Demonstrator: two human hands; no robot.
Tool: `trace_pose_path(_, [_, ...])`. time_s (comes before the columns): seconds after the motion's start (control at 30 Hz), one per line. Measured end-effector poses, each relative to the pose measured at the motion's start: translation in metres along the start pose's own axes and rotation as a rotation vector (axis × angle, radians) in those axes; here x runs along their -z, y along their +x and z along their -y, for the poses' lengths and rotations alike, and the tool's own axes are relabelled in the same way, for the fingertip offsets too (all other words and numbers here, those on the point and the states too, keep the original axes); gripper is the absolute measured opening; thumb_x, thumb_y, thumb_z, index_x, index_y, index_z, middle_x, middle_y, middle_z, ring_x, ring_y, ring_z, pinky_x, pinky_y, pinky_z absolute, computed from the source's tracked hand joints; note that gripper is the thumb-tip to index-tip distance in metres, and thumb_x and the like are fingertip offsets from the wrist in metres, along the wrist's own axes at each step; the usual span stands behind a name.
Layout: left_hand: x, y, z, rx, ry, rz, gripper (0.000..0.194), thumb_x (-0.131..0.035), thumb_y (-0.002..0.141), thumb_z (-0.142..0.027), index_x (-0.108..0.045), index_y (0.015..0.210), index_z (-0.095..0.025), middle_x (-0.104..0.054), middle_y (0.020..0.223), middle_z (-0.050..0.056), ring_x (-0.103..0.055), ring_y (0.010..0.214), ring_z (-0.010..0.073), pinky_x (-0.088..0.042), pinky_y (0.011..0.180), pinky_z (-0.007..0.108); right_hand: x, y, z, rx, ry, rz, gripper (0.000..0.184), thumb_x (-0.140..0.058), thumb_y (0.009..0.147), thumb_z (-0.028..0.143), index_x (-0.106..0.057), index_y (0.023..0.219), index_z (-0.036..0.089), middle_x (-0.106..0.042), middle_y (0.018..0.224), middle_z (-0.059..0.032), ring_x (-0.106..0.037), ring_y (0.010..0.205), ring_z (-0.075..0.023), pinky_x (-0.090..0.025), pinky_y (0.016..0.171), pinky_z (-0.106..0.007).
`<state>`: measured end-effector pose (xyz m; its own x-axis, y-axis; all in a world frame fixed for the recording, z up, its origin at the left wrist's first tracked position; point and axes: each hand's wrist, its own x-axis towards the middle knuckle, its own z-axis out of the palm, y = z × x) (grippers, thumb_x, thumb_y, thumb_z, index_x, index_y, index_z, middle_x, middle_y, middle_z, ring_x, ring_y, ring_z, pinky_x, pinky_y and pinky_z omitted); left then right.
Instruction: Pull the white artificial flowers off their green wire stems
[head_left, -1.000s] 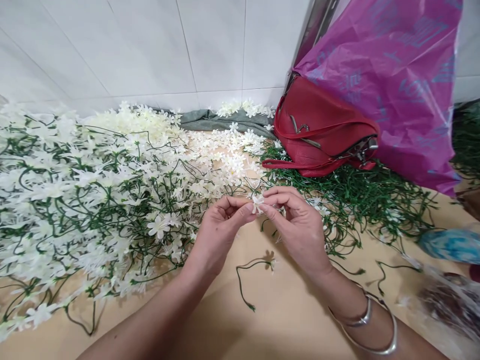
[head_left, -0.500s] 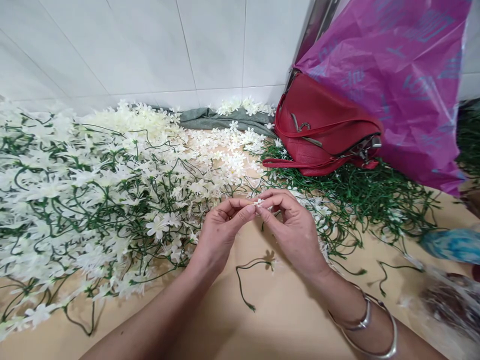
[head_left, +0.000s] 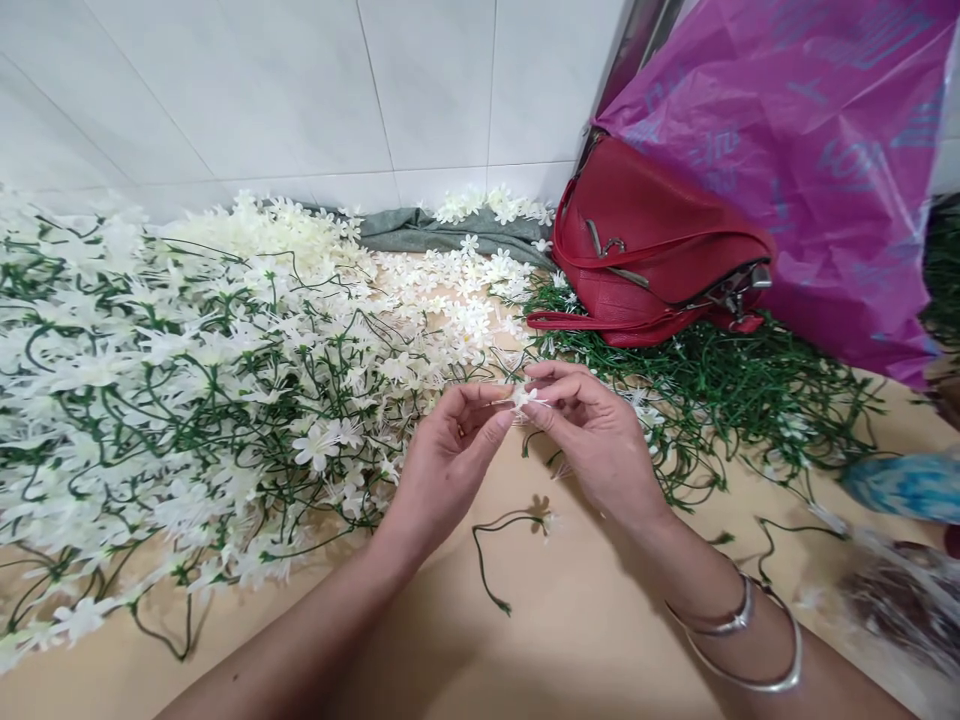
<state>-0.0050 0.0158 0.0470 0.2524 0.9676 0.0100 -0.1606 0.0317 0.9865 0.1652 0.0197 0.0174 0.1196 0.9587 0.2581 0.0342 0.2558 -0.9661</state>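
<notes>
Between my fingertips, above the tan table (head_left: 480,640), is a small white artificial flower (head_left: 524,399). My right hand (head_left: 596,440) pinches it between thumb and fingers. My left hand (head_left: 450,455) is closed at the flower's left side, its thumb and forefinger at the petals; exactly what those fingers grip is partly hidden. Below my hands a single green stem (head_left: 480,560) lies bent on the table. Left of my left hand is a large heap of white flowers on green stems (head_left: 225,400). Loose white blossoms (head_left: 465,300) are spread beyond my hands.
A red handbag (head_left: 660,250) rests on a pile of green stems (head_left: 720,410) at the right. Behind it hangs a purple plastic bag (head_left: 817,180). A blue-and-white object (head_left: 904,487) and a clear plastic bag (head_left: 900,600) are at the right edge. White tiles (head_left: 300,90) form the wall.
My fingertips first came together over the flower, nearly covering it. Now they have parted slightly, and its petals show again. The stem on the table has stayed put.
</notes>
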Motion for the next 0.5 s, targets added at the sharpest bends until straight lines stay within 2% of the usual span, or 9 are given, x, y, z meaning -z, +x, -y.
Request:
trace_pose_path(0.07, [0.004,-0.008,-0.010,-0.076,0.190,0.042,0.013,-0.065,0.097,-0.022,-0.065,0.111,-0.019,-0.071,0.112,0.007,-0.068,0.103,0.0168,-0.051,0.095,0.030,0.002,0.001,-0.003,-0.024,0.040,-0.019,0.009,-0.077,0.086,0.021,-0.070,0.081,0.024,-0.068,0.120,-0.0046,-0.065,0.111,-0.0210,-0.047,0.095,-0.037])
trace_pose_path(0.1, [0.008,-0.013,-0.015,-0.109,0.318,0.118,0.011,-0.064,0.098,-0.019,-0.066,0.108,-0.019,-0.071,0.108,0.006,-0.068,0.098,0.0162,-0.052,0.091,0.030,0.003,0.002,-0.004,-0.037,0.056,-0.029,0.010,-0.077,0.086,0.021,-0.069,0.081,0.023,-0.070,0.117,-0.0043,-0.066,0.109,-0.0204,-0.048,0.094,-0.036])
trace_pose_path(0.13, [0.012,-0.020,-0.019,-0.137,0.448,0.244,0.008,-0.065,0.097,-0.017,-0.067,0.104,-0.020,-0.072,0.103,0.005,-0.068,0.093,0.0158,-0.052,0.087,0.029,0.003,0.003,-0.006,-0.049,0.065,-0.039,0.011,-0.077,0.086,0.021,-0.068,0.080,0.023,-0.072,0.111,-0.0036,-0.067,0.104,-0.0196,-0.048,0.092,-0.036])
trace_pose_path(0.2, [0.021,-0.034,-0.023,-0.172,0.660,0.605,0.011,-0.068,0.094,-0.015,-0.069,0.103,-0.021,-0.073,0.107,0.004,-0.069,0.097,0.0177,-0.051,0.087,0.029,0.004,0.004,-0.008,-0.064,0.055,-0.060,0.012,-0.078,0.085,0.022,-0.067,0.079,0.024,-0.072,0.094,-0.0010,-0.066,0.090,-0.0175,-0.048,0.086,-0.034])
trace_pose_path(0.23, [0.025,-0.042,-0.022,-0.190,0.760,0.733,0.015,-0.071,0.093,-0.013,-0.069,0.105,-0.021,-0.073,0.111,0.005,-0.068,0.103,0.0198,-0.050,0.090,0.030,0.004,0.005,-0.008,-0.064,0.040,-0.068,0.013,-0.078,0.084,0.022,-0.067,0.078,0.024,-0.070,0.087,0.0003,-0.064,0.084,-0.0165,-0.048,0.083,-0.033])
trace_pose_path(0.27, [0.029,-0.048,-0.019,-0.221,0.856,0.810,0.017,-0.073,0.091,-0.012,-0.068,0.105,-0.020,-0.073,0.110,0.005,-0.068,0.105,0.0216,-0.049,0.091,0.032,0.004,0.005,-0.008,-0.059,0.024,-0.073,0.013,-0.079,0.083,0.023,-0.067,0.077,0.023,-0.069,0.083,0.0011,-0.062,0.080,-0.0159,-0.047,0.080,-0.032])
trace_pose_path(0.37, [0.035,-0.060,-0.005,-0.299,1.015,0.868,0.007,-0.067,0.097,-0.015,-0.066,0.091,-0.020,-0.073,0.099,0.004,-0.065,0.099,0.0207,-0.047,0.088,0.032,0.004,0.007,-0.005,-0.032,0.002,-0.075,0.012,-0.079,0.081,0.022,-0.067,0.076,0.023,-0.068,0.081,0.0011,-0.061,0.076,-0.0154,-0.046,0.075,-0.030])
trace_pose_path(0.43, [0.035,-0.061,0.003,-0.328,1.060,0.841,0.018,-0.057,0.103,-0.017,-0.063,0.086,-0.020,-0.071,0.093,0.003,-0.063,0.093,0.0188,-0.045,0.085,0.032,0.004,0.008,-0.003,-0.028,0.011,-0.079,0.013,-0.078,0.080,0.022,-0.067,0.076,0.023,-0.067,0.078,0.0017,-0.059,0.073,-0.0146,-0.046,0.073,-0.030])
trace_pose_path(0.5, [0.033,-0.059,0.008,-0.365,1.060,0.787,0.020,-0.051,0.106,-0.019,-0.062,0.089,-0.019,-0.072,0.093,0.003,-0.063,0.093,0.0183,-0.045,0.087,0.032,0.004,0.009,-0.002,-0.032,0.034,-0.080,0.013,-0.078,0.079,0.022,-0.066,0.076,0.023,-0.065,0.074,0.0032,-0.057,0.069,-0.0135,-0.046,0.071,-0.028])
